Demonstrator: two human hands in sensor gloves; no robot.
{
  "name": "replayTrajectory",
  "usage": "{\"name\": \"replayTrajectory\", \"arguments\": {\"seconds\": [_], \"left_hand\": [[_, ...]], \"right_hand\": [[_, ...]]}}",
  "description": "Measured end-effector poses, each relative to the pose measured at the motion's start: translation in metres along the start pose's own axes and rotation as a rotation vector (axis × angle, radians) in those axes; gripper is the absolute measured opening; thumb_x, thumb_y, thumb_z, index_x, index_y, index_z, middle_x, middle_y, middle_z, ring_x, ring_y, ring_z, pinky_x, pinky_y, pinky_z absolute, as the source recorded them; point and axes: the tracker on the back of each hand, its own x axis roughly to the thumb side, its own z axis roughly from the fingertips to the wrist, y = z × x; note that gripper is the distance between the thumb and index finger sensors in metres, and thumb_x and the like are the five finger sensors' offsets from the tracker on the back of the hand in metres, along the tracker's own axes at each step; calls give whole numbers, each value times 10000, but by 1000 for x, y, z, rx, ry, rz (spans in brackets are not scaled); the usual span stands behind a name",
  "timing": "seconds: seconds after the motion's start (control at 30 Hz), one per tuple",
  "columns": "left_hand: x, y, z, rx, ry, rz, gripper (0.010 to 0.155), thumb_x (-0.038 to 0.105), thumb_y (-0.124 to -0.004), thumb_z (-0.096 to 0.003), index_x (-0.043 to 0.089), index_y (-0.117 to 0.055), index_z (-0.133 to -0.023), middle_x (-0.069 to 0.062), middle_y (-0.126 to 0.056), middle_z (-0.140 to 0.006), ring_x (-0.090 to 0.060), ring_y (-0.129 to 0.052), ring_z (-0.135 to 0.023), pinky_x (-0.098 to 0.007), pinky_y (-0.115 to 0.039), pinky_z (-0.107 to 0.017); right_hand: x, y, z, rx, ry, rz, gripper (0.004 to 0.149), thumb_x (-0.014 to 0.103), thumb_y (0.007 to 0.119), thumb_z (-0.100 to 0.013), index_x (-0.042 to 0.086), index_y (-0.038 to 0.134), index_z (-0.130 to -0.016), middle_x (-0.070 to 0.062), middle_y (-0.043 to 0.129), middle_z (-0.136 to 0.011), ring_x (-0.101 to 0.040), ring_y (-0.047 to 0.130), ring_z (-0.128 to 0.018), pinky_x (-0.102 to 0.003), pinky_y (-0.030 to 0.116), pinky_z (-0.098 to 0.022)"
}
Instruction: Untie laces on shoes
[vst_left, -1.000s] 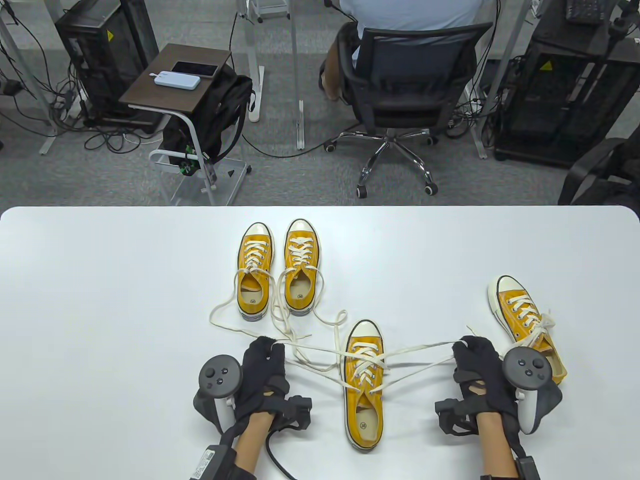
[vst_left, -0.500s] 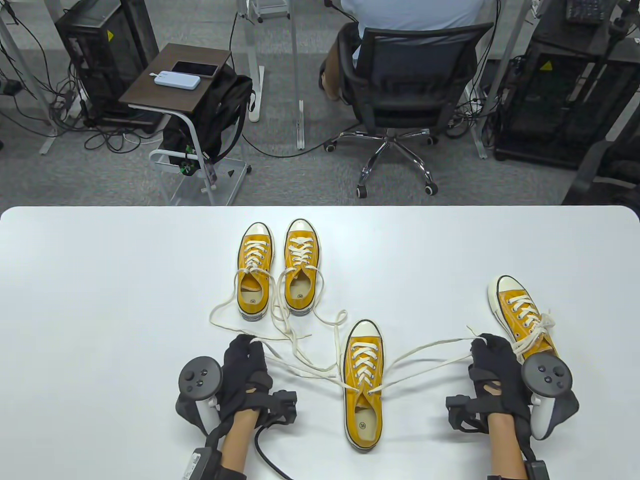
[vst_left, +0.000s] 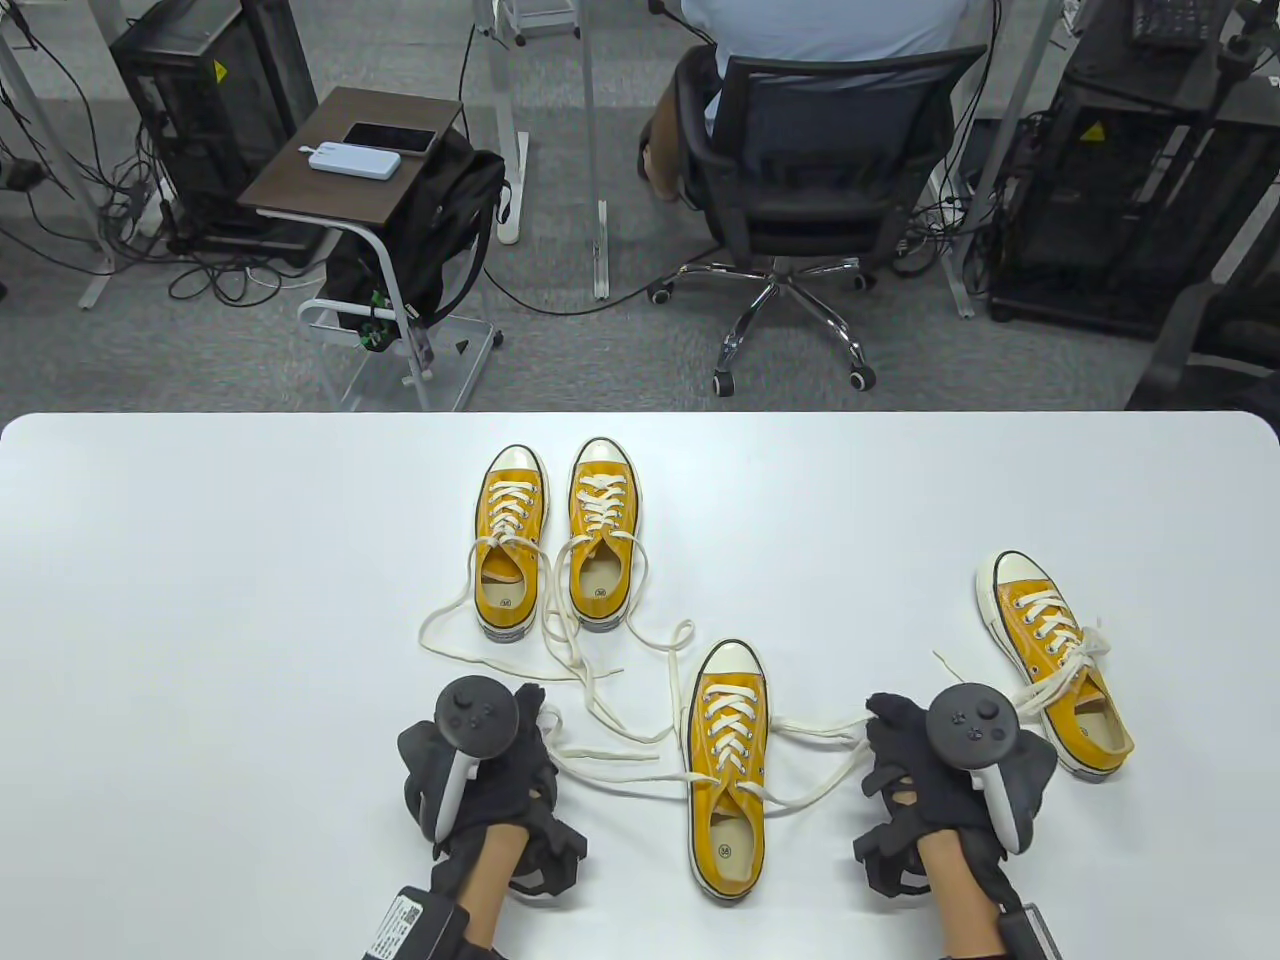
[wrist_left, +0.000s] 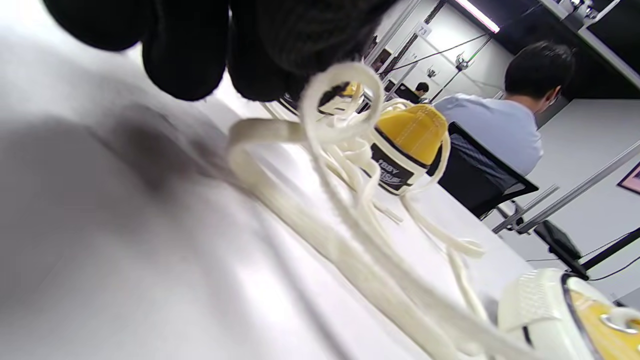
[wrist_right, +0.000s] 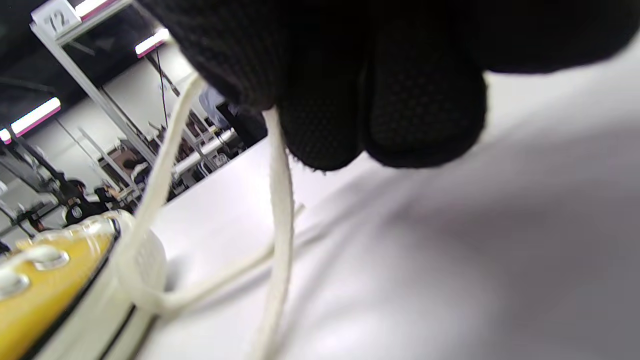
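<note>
on the table (vst_left: 200, 600), a pair of shoes (vst_left: 555, 535) sits behind the middle shoe (vst_left: 727, 765); another shoe (vst_left: 1050, 660) lies right.

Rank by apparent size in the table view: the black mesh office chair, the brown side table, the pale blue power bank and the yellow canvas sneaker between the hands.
1. Black mesh office chair
2. Brown side table
3. Yellow canvas sneaker; it is nearer the camera, so true size is unsure
4. Pale blue power bank

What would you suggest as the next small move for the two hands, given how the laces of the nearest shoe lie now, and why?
Probably let go of both lace ends. The nearest shoe shows no bow, and its laces lie slack on the table, yet the left hand and right hand each pinch an end. The shoe at the far right looks still tied, so the hands are likely needed there.
</note>
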Motion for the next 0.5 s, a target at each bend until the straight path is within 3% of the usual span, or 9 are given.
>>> {"name": "replayTrajectory", "arguments": {"seconds": [0.17, 0.27, 0.37, 0.5], "left_hand": [[-5, 18, 1, 0, 64, -40, 562, 180, -692, -495, 216, -699, -1056, -166, -664, -1078, -454, -746, -878, -554, -706, -581], [-13, 27, 1, 2, 70, 62, 557, 215, -700, -500, 217, -707, -1057, -175, -673, -1072, -465, -749, -869, -561, -705, -575], [-17, 26, 0, -49, 55, 157, 570, 378, -709, -515, 224, -716, -1064, -198, -680, -1066, -481, -747, -863, -567, -704, -571], [-16, 22, 0, -91, 50, 201, 589, 442, -703, -515, 219, -731, -1059, -207, -684, -1064, -492, -739, -865, -576, -697, -574]], "right_hand": [[-3, -5, 0, -37, 17, 6, 503, 246, 775, -474, 60, 733, -939, -228, 883, -844, -417, 947, -529, -492, 819, -297], [-3, -13, 4, -64, 2, -21, 509, 257, 761, -479, 72, 715, -952, -252, 854, -867, -435, 932, -554, -507, 809, -318], [3, -18, 10, -83, -51, -67, 568, 367, 775, -471, 79, 712, -956, -251, 873, -836, -440, 934, -534, -509, 811, -311], [28, -14, 27, 20, -194, -15, 617, 425, 778, -466, 56, 714, -956, -242, 919, -761, -439, 952, -485, -509, 818, -283]]}}
